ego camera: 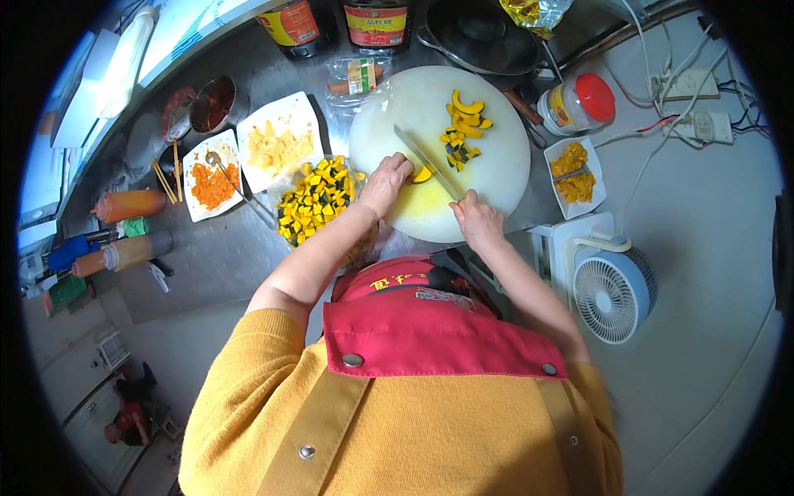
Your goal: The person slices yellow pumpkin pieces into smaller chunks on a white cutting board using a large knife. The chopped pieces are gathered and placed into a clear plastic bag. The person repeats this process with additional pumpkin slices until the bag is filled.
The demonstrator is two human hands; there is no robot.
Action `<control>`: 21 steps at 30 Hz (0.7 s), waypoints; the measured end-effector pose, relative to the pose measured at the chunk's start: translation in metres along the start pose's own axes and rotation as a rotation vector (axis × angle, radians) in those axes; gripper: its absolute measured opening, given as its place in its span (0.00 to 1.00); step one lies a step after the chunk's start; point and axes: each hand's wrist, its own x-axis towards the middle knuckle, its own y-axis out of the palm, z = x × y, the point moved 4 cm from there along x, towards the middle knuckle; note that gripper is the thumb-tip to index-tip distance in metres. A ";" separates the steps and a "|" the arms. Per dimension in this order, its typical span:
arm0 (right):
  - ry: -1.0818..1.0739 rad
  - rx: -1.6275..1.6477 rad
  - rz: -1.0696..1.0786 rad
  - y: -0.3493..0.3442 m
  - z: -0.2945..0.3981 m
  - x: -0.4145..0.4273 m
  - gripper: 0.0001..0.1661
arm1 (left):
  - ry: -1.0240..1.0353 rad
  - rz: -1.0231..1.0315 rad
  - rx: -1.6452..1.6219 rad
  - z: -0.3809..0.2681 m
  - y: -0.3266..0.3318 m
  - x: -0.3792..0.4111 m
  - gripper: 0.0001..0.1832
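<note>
On the round white cutting board (397, 102), my right hand (481, 222) grips the handle of a kitchen knife (428, 162). The blade slants up and left across the board. My left hand (388, 180) rests on the board left of the blade, its fingertips at a slice of pumpkin (422, 175). Beyond the knife lie curved pumpkin slices (466, 118) and a small heap of diced pumpkin (458, 152) with dark green skin. By my left forearm, a clear plastic bag (319, 201) is filled with pumpkin cubes.
Left are a square plate (311, 106) of pale slices, a dish of orange pieces (211, 186) with a spoon, chopsticks (177, 170) and squeeze bottles (130, 204). A lidded pan (481, 37) stands behind. Right are a red-lidded jar (574, 104), a bowl of orange mash (572, 173) and a fan (611, 294).
</note>
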 end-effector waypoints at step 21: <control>0.046 0.046 -0.026 -0.020 0.016 -0.011 0.25 | 0.051 0.034 0.120 -0.012 0.017 0.010 0.12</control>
